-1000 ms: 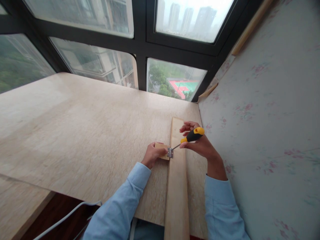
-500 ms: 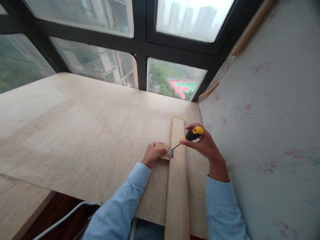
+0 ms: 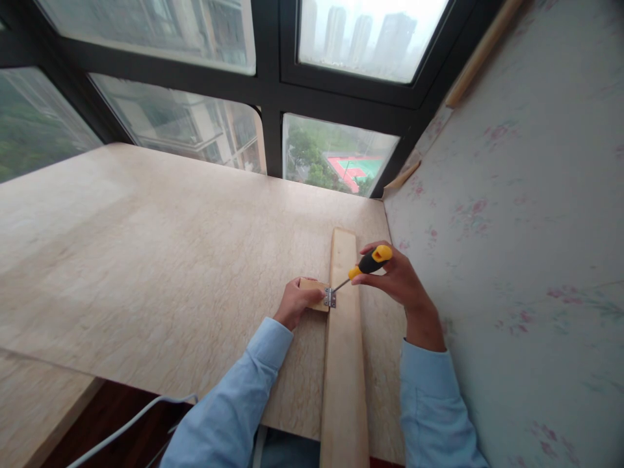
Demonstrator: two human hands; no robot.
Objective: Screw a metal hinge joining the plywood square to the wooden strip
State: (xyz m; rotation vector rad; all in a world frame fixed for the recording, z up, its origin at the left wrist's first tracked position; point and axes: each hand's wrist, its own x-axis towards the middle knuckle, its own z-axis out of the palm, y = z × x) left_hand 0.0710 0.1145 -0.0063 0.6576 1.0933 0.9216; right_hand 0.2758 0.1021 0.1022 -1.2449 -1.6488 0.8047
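A long pale wooden plank lies on the beige marble-patterned table, running away from me. A small wooden block butts against the plank's left side, and a small metal hinge joins the two. My left hand is closed over the block and presses it down. My right hand grips a yellow-and-black screwdriver, whose tip rests on the hinge.
A flowered papered wall rises close on the right. Dark-framed windows stand behind the table's far edge. A white cable hangs below the table's near edge at the left.
My right hand has turned on the screwdriver handle, fingers shifting from below it to around it. The view has shifted slightly. The left hand and the block stay still.
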